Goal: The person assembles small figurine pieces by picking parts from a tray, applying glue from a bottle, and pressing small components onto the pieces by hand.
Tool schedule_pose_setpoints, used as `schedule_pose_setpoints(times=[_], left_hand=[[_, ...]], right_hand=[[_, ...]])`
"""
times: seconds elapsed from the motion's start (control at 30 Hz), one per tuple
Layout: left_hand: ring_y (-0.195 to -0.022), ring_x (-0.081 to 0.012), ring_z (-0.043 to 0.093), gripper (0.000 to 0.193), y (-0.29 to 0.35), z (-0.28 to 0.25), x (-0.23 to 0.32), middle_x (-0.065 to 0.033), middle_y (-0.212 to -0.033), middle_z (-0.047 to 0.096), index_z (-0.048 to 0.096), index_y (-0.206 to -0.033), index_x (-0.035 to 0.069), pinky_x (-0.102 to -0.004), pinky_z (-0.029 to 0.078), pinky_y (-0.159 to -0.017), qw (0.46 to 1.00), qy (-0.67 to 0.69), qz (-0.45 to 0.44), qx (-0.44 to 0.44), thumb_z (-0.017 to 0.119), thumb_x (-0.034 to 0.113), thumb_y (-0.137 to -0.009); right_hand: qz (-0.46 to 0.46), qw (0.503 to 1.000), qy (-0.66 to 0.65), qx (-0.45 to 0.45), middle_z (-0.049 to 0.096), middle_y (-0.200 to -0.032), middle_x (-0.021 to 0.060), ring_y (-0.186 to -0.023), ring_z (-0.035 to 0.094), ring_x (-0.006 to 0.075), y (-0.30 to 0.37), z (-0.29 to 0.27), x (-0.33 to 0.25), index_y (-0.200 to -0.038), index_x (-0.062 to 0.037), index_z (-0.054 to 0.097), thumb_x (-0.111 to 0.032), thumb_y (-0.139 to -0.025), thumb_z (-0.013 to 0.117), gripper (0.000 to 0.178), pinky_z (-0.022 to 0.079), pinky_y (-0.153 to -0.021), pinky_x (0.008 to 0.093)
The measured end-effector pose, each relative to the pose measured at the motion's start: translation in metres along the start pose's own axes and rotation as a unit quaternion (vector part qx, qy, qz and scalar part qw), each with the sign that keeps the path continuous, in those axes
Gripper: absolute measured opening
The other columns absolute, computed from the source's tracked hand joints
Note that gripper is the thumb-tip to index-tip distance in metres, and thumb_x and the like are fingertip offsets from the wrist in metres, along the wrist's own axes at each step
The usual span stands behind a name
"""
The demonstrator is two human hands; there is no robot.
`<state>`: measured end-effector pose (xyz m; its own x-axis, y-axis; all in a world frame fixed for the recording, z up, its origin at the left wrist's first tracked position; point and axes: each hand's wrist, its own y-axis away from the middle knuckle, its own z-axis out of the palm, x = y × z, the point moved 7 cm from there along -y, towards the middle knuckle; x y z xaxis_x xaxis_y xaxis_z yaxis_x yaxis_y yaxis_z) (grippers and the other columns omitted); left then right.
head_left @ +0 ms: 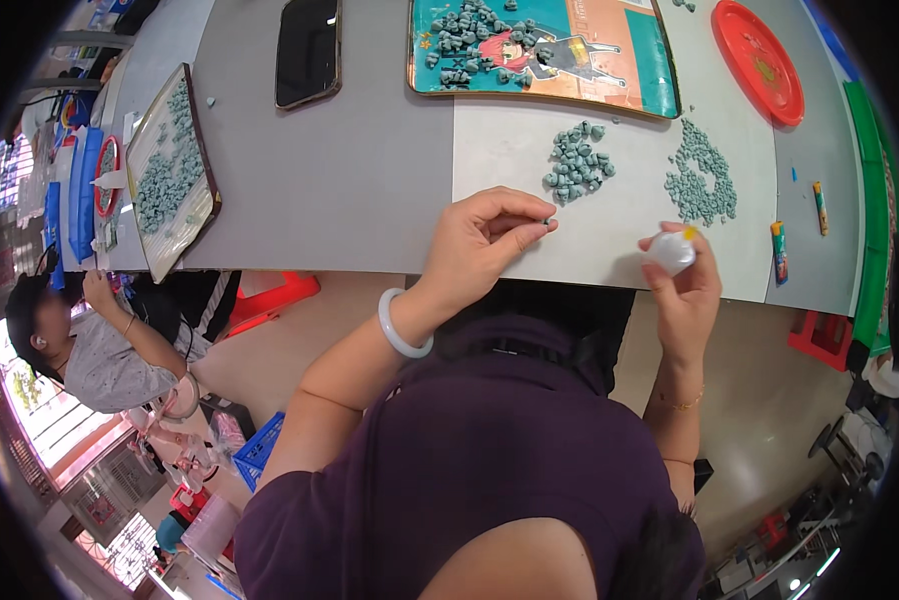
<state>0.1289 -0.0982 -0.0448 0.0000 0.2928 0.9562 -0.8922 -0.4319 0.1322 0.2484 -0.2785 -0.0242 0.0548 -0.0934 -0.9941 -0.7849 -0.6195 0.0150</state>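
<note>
My left hand (491, 240) is closed in a pinch over the white work surface, holding a small grey-green piece (548, 222) between thumb and fingertips; most of the piece is hidden. To the right, near the table's front edge, my right hand (687, 285) grips a small white squeeze bottle (671, 253) with a yellow tip, slightly blurred. Just beyond my left fingertips lies a pile of larger grey-green pieces (577, 165). A looser heap of smaller grey-green pieces (700, 185) spreads beyond my right hand.
A tray with a printed cartoon figure (569, 85) holds more grey-green pieces at the far side. Right of it lies a red oval plate (744, 60). Two colourful tubes (779, 252) rest at right. A phone (308, 52) and another tray (184, 240) are leftward, where a co-worker (119, 345) sits.
</note>
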Motion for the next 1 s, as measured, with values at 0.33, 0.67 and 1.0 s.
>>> schedule_pose_setpoints(times=[0.33,0.67,1.0], left_hand=[[-0.078,-0.0137,0.063,0.016,0.001,0.001,0.007,-0.0070,-0.086,0.062,0.063,-0.091,-0.001,-0.0234,0.052,-0.071,0.995,-0.081,0.046,0.021,0.066,-0.001,-0.075],[-0.078,-0.0143,0.060,0.017,0.002,0.003,0.012,-0.0080,-0.084,0.063,0.064,-0.089,0.000,-0.0255,0.047,-0.071,0.989,-0.132,0.064,0.016,0.068,-0.002,-0.073],[-0.077,-0.0147,0.060,0.017,0.002,0.003,0.014,-0.0080,-0.084,0.063,0.065,-0.088,0.001,-0.0256,0.047,-0.071,0.986,-0.144,0.078,0.015,0.069,0.000,-0.072]], right_hand=[[-0.237,0.922,0.298,0.071,0.059,-0.090,0.0059,-0.082,0.055,0.0219,0.002,0.023,-0.044,-0.092,-0.0073,0.064,0.010,-0.060,0.066,0.036,0.043,-0.074,0.0299],[-0.336,0.847,0.402,0.093,0.061,-0.090,0.0042,-0.086,0.054,0.0225,0.011,0.029,-0.060,-0.091,-0.0070,0.067,0.013,-0.057,0.066,0.039,0.044,-0.076,0.0313],[-0.344,0.839,0.413,0.083,0.061,-0.090,0.0038,-0.085,0.054,0.0218,0.011,0.030,-0.060,-0.091,-0.0076,0.067,0.013,-0.057,0.065,0.040,0.044,-0.075,0.0308]])
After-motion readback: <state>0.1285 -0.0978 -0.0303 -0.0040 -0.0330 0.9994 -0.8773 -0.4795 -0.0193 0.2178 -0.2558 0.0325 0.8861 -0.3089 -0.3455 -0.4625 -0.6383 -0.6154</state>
